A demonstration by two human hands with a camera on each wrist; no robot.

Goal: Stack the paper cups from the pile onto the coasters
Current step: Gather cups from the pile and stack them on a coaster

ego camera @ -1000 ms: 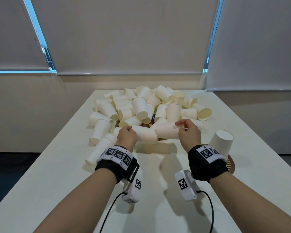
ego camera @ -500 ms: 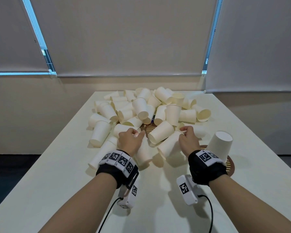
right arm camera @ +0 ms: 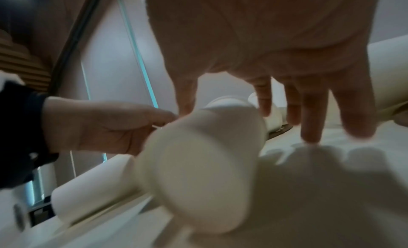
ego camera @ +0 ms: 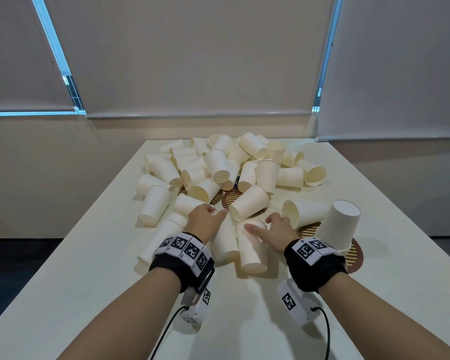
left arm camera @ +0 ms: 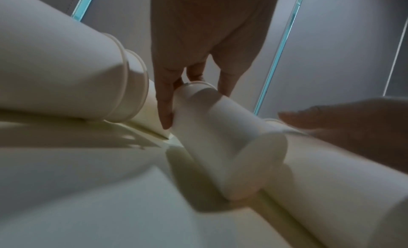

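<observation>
A big pile of cream paper cups (ego camera: 226, 167) covers the far half of the white table (ego camera: 89, 294). My left hand (ego camera: 217, 213) pinches the rim of one paper cup (ego camera: 225, 242) that lies with its base toward me; the left wrist view shows thumb and fingers on that cup (left arm camera: 227, 141) at its rim. My right hand (ego camera: 257, 224) has straight, spread fingers, its thumb lying on a second cup (ego camera: 251, 253) beside the first. In the right wrist view this cup (right arm camera: 198, 164) is blurred. An upside-down cup (ego camera: 340, 224) stands on a brown striped coaster (ego camera: 355, 258) at the right.
Two more striped coasters (ego camera: 231, 198) lie partly buried under the pile's front edge. A lying nested stack of cups (ego camera: 164, 237) sits left of my left hand. The near table holds only my forearms and the wrist cameras' cables.
Both hands have come down and toward me with their cups, from end to end above the pile's front to side by side on the table. My right fingers have spread.
</observation>
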